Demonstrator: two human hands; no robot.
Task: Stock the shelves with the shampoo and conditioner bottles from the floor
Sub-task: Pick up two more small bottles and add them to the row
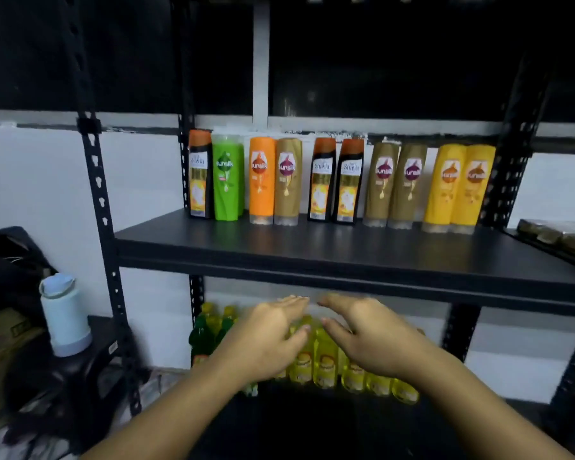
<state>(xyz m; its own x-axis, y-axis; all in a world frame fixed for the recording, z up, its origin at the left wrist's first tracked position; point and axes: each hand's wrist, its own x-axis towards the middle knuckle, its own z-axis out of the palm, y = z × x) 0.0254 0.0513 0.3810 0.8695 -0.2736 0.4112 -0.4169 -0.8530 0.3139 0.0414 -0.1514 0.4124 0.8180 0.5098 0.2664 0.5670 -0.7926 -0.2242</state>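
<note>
A row of shampoo and conditioner bottles stands upright at the back of the black shelf: a black bottle, a green one, an orange one, olive ones, two more black ones and yellow ones. My left hand and my right hand hover side by side below the shelf's front edge. Both are flat with straight fingers and hold nothing. They are in front of the lower shelf's bottles.
Yellow and green liquid bottles crowd the lower shelf behind my hands. A pale blue flask stands on a dark stool at the left beside a cardboard box. Perforated black uprights frame the shelf. Packed goods lie at the right.
</note>
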